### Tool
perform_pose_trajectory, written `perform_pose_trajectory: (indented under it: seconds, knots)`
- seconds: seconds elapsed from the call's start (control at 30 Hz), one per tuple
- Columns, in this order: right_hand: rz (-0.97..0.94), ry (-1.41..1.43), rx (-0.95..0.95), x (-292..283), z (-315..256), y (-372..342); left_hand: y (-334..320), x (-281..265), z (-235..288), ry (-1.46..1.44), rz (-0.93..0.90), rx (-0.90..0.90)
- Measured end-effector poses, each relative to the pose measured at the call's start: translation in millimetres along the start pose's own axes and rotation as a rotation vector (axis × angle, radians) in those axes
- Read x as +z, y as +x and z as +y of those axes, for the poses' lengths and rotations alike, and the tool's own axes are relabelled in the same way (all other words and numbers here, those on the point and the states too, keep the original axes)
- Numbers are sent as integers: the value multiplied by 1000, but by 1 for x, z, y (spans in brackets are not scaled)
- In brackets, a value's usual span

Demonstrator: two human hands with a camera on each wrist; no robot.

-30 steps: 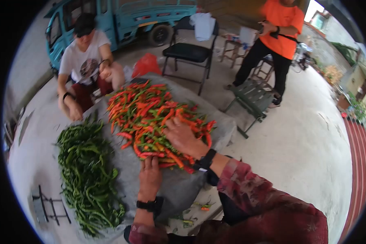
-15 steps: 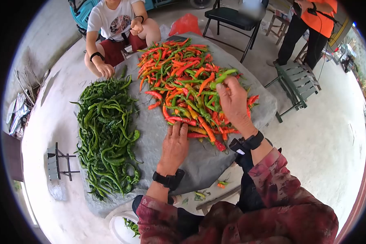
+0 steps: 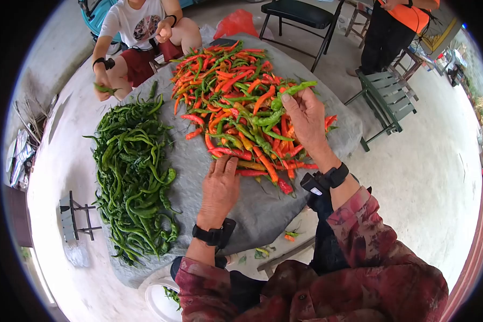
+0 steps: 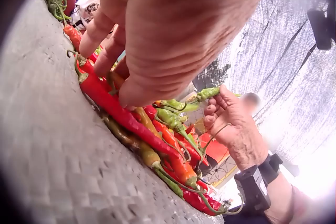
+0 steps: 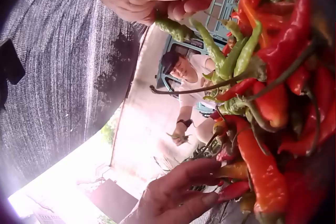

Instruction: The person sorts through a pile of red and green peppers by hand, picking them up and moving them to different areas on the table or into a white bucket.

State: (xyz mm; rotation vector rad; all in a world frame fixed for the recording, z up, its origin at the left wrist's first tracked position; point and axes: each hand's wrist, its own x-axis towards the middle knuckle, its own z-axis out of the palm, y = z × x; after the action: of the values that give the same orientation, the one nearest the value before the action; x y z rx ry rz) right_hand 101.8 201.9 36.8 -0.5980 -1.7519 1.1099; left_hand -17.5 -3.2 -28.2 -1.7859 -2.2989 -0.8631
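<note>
My right hand [image 3: 306,115] pinches a green chili pepper [image 3: 304,86] between thumb and fingers, just over the right side of a heap of red, orange and green chili peppers [image 3: 220,88]. In the right wrist view that green pepper [image 5: 175,28] pokes out below the curled fingers. At the heap's near edge my left hand [image 3: 220,188] rests with its fingers extended against the peppers. Seen from the left wrist, the thumb lies along a long red chili pepper [image 4: 123,112]. A long pile of green chili peppers [image 3: 134,182] lies to the left.
Both piles lie on a grey sheet [image 3: 193,214]. Across from me a person in a white shirt [image 3: 137,24] sits beside the green pile, a green pepper in one hand. A white bucket [image 3: 154,295] stands near my knees. A green slatted stool [image 3: 389,96] is at the right.
My right hand has risen from among the peppers and now holds a green one. The left hand stays at the near edge. The other person's hand has lifted off the green pile.
</note>
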Motion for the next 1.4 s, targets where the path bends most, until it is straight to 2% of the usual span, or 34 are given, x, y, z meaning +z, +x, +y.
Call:
perform_pose_trajectory:
  seconds: [0.13, 0.2, 0.23, 0.3, 0.33, 0.4, 0.43, 0.5, 0.57, 0.63, 0.67, 0.7, 0.77, 0.83, 0.87, 1.0, 1.07, 1.1, 1.2, 1.33, 1.4]
  knots:
    - [-32, -192, -60, -3, 10, 3, 2, -4, 5, -34, -19, -59]
    - [-213, -333, -79, 0, 11, 2, 4, -7, 7, -61, -2, -40]
    - [-207, -318, -74, 2, 15, 1, 4, -10, 6, -47, -11, -39]
    - [-181, -453, -195, 6, 20, 0, 6, -13, 4, -251, -3, -159]
    - [-169, -436, -188, 7, 18, 0, 6, -17, 1, -233, -14, -153]
    - [-147, -379, -87, 4, 11, 4, 12, -27, -9, -337, 91, -289]
    - [-134, -369, -85, 3, 10, 5, 15, -28, -20, -325, 85, -279]
    - [-149, -376, -101, 2, 10, 3, 23, -27, -50, -115, 106, -247]
    - [-142, -355, -111, 4, 9, 2, 42, -28, -74, -71, 66, -222]
    - [-137, -442, -172, 8, 9, 2, 71, -17, -103, 241, 99, -107]
    - [-130, -407, -176, 9, 11, 2, 77, -12, -115, 237, 6, -116]
    - [-124, -380, -182, 9, 9, 3, 81, -10, -123, 222, 16, -102]
    - [-181, -400, -83, 7, -3, 1, 90, 1, -134, 307, -131, -200]
    - [-117, -473, -258, 6, 1, -1, 94, 14, -147, 322, -156, -194]
    - [-128, -464, -257, 5, 2, -2, 96, 19, -152, 255, -178, -213]
    - [-198, -433, -203, 4, 2, -1, 101, 16, -140, 168, -183, -240]
    - [-210, -447, -208, 5, 1, -4, 98, 15, -141, 240, -283, -259]
    - [-236, -446, -206, 5, 1, -5, 100, 12, -135, 238, -276, -248]
    - [-286, -463, -221, 5, 3, -5, 104, 4, -122, 313, -292, -369]
    - [-306, -463, -234, 3, 4, -5, 101, -12, -111, 305, -211, -265]
    - [-302, -447, -230, 4, 4, -6, 100, -22, -103, 212, -149, -208]
